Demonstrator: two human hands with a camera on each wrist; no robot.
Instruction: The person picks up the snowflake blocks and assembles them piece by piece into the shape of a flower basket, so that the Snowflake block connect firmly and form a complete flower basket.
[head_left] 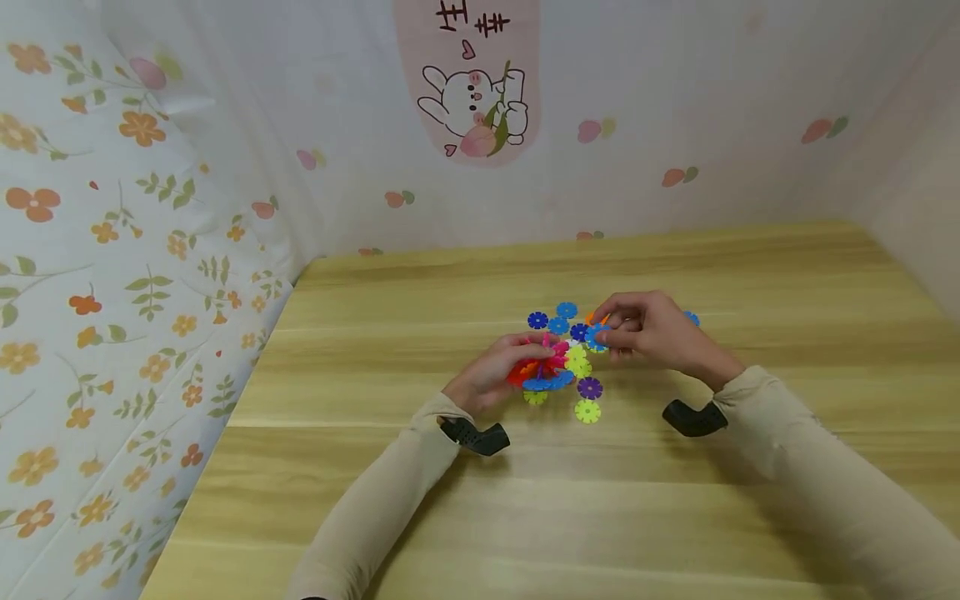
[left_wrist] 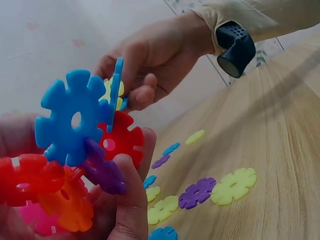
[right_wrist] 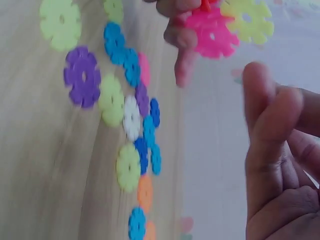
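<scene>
My left hand (head_left: pixel 495 367) holds a cluster of interlocking plastic discs (left_wrist: pixel 75 120) with notched, flower-like rims. Red, orange, pink, purple, blue and yellow pieces join at angles. In the right wrist view, a pink disc (right_wrist: pixel 212 35) and a yellow disc (right_wrist: pixel 247 20) stick out from the cluster. To its right, my right hand (head_left: pixel 656 333) is raised over the loose discs, thumb and finger pinching a light blue disc (head_left: pixel 597 336) in the head view. The right wrist view shows the fingertips close together, with the disc hidden there.
Loose discs lie on the wooden table (head_left: pixel 585 517): a purple disc (head_left: pixel 589 387), a lime disc (head_left: pixel 588 412), a dark blue disc (head_left: pixel 537 320), a white disc (right_wrist: pixel 131 117) and several others. One blue disc (head_left: pixel 692 318) lies behind the right wrist. Patterned curtains (head_left: pixel 337 125) border the table.
</scene>
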